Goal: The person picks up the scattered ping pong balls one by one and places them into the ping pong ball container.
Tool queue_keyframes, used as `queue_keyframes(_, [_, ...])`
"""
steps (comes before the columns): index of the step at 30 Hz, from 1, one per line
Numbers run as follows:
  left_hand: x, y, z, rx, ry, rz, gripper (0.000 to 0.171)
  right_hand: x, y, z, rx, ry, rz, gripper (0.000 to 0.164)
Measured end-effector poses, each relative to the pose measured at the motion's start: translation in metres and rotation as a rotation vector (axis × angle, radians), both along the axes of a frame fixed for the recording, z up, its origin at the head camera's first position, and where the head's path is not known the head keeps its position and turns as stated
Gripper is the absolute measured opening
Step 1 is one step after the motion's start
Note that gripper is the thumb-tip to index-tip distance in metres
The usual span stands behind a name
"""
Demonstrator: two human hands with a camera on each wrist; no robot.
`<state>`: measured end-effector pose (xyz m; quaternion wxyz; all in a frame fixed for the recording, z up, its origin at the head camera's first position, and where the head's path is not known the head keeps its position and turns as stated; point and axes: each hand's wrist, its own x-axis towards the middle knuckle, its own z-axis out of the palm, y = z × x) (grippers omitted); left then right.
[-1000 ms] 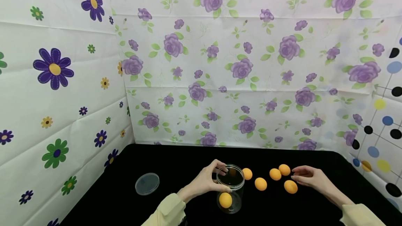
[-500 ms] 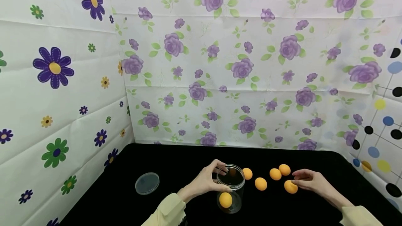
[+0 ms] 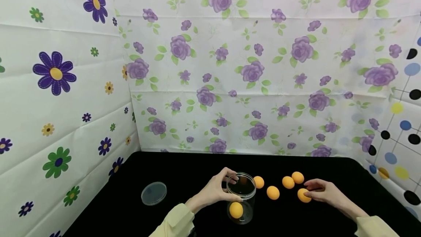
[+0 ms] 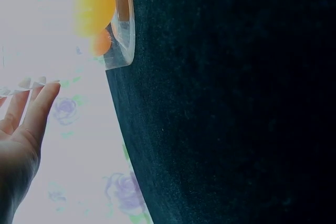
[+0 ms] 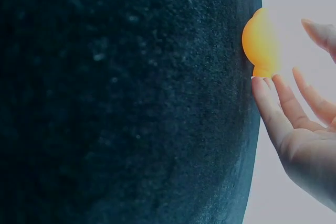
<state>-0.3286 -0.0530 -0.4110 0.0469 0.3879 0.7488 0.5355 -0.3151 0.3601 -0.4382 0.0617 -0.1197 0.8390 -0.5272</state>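
Note:
My left hand grips a clear open-topped jar by its rim, thumb on the near side and fingers on the far side. An orange ping-pong ball lies low inside the jar; the left wrist view shows the ball through the clear wall. My right hand is at another orange ball, with the thumb tip overlapping its right side and the fingers spread above. In the right wrist view, thumb and fingers of the right hand are apart around the ball, without a visible grip.
More orange balls lie on the black tabletop: one ball right of the jar, one just behind it, and a pair farther right. A round clear lid lies at left. Flower-patterned sheets enclose the table.
My right hand has moved slightly down and left, from behind the nearest ball to around its right side. The left hand and jar have stayed in place.

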Motion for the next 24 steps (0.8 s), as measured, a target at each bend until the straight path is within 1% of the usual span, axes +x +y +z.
queue_keyframes(8, [0.0003,-0.001,0.0002,0.004,0.001,-0.009,0.056,-0.0012,-0.0022,-0.0005,-0.011,-0.005,0.042,0.045])
queue_keyframes(12, [-0.0003,-0.0006,-0.0006,0.003,0.007,-0.006,0.055,-0.0014,-0.0032,-0.0006,-0.01,0.003,0.065,0.044])
queue_keyframes(16, [-0.0005,-0.0006,-0.0008,-0.002,0.012,-0.004,0.056,-0.0018,-0.0042,-0.0012,-0.002,0.018,0.069,0.045])
queue_keyframes(24, [-0.0002,-0.0012,-0.0002,0.007,-0.003,-0.016,0.057,-0.0029,-0.0051,-0.0023,0.001,0.011,0.098,0.046])
